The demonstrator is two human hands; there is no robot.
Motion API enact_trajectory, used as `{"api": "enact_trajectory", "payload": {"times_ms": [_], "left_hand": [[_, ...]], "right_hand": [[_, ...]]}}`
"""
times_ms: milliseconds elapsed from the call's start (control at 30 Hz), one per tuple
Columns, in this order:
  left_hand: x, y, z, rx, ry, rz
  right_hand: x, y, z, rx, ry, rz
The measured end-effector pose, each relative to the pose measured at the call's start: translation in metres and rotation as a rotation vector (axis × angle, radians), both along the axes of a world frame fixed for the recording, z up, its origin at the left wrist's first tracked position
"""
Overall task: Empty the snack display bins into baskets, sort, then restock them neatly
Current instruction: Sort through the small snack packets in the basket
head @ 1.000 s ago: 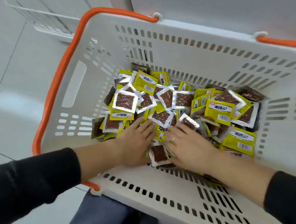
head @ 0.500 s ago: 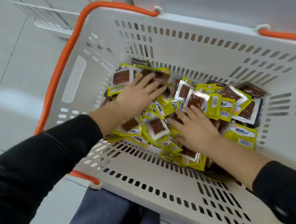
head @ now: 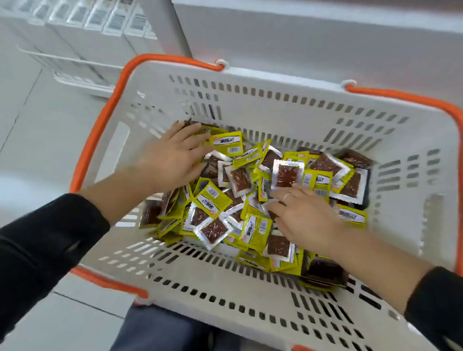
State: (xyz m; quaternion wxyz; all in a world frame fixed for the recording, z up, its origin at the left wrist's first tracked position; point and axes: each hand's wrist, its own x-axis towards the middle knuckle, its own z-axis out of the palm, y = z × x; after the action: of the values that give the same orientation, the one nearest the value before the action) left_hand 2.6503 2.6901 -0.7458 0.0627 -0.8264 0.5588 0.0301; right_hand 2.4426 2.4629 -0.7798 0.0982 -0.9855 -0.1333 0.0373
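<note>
Head view — crinkly foil packets (head: pixel 237 179), slotted plastic basket (head: pixel 246 283)

Both arms reach forward and down, black sleeves pushed up off the forearms. Left hand (head: pixel 172 158) palm-down, fingers spread and mostly straight, pointing up-right, holding nothing visible. Right hand (head: pixel 303 219) palm-down, set lower and to the right, fingers extended toward the left and loosely fanned, ring on one finger; hands well apart, no grip visible on either.
</note>
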Motion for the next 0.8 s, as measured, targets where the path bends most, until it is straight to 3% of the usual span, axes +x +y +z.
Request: {"api": "enact_trajectory", "payload": {"times_ms": [133, 233, 367, 500, 800], "left_hand": [[-0.041, -0.027, 0.022, -0.131, 0.039, -0.038], [-0.082, -0.043, 0.053, -0.169, 0.138, 0.053], [-0.136, -0.057, 0.096, -0.098, 0.174, 0.117], [-0.179, -0.084, 0.133, -0.038, 0.213, 0.113], [-0.253, -0.173, 0.168, -0.185, 0.485, 0.039]], "right_hand": [[-0.035, -0.01, 0.039, -0.021, -0.058, -0.06], [-0.069, -0.019, 0.067, -0.062, -0.152, -0.135], [-0.121, -0.029, 0.125, -0.015, -0.188, -0.284], [-0.172, -0.046, 0.169, 0.088, -0.134, -0.518], [-0.244, -0.098, 0.193, 0.201, 0.019, -0.889]]}}
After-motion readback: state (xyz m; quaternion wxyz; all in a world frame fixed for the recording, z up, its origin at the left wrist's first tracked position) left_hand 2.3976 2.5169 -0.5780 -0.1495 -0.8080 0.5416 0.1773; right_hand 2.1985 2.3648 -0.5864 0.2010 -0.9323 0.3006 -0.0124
